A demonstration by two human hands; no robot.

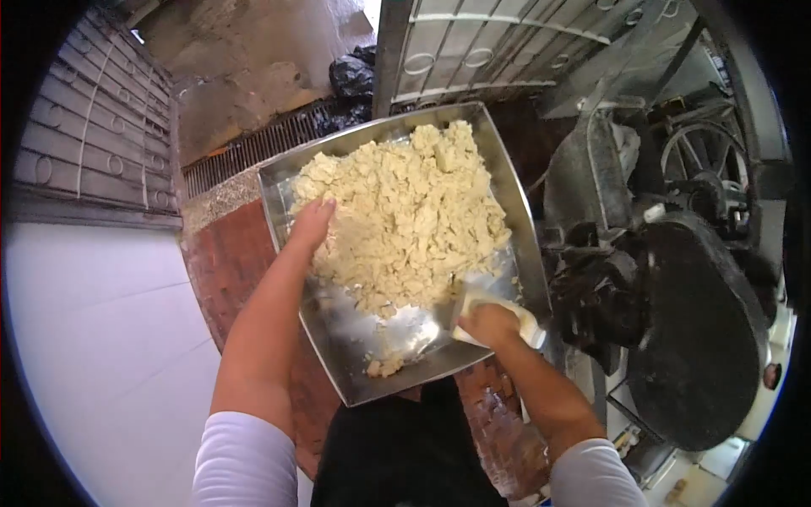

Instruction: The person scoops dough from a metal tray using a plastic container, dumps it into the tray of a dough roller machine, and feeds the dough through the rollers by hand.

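A deep metal tray [338,372] holds a large heap of crumbly pale yellow dough [405,211]. My left hand [314,224] lies against the heap's left side, thumb and part of the fingers showing, the rest hidden in or behind the dough. At the tray's lower right, my right hand [490,324] grips a whitish flat scraper [528,328], slightly blurred, close to the bottom of the tray. Small dough pieces [385,366] lie near the tray's front edge.
Dark machinery with a wheel [701,152] and a large black cover [697,338] stands at the right. Metal grilles [101,127] rise at the left and top. A black bag [352,76] sits beyond the tray, near a floor drain [253,144]. Red brick flooring [228,262] shows below.
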